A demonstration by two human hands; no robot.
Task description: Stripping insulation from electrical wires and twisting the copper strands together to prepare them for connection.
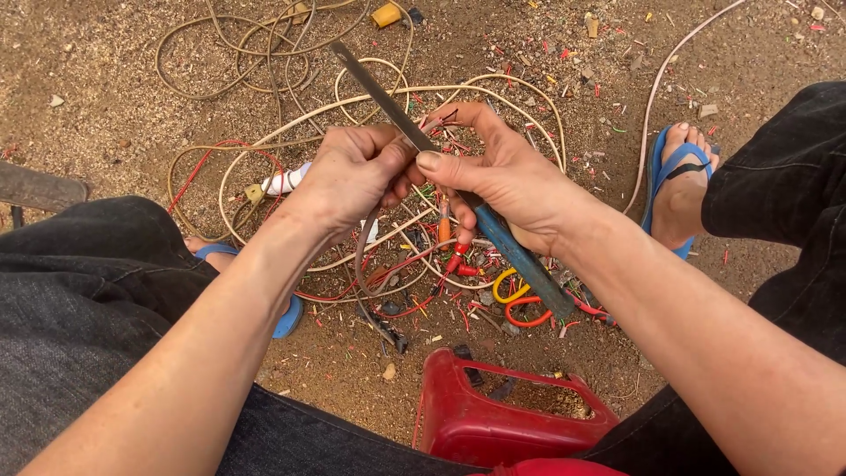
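The long blade [379,92] is bare grey metal, dull and smooth, its handle [520,260] wrapped in worn blue matt tape. The cable [361,256] has brownish, smooth plastic sheathing. The red container [493,414] is glossy moulded plastic. The ground [106,79] is rough, sandy dirt. The trousers [79,300] are dark matt cloth.

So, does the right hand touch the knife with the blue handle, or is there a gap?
Touching. The head view shows the right hand closed around the knife, whose blue handle sticks out below the palm.

A red plastic container [507,414] sits on sandy ground [106,79] near blue sandals [674,176].
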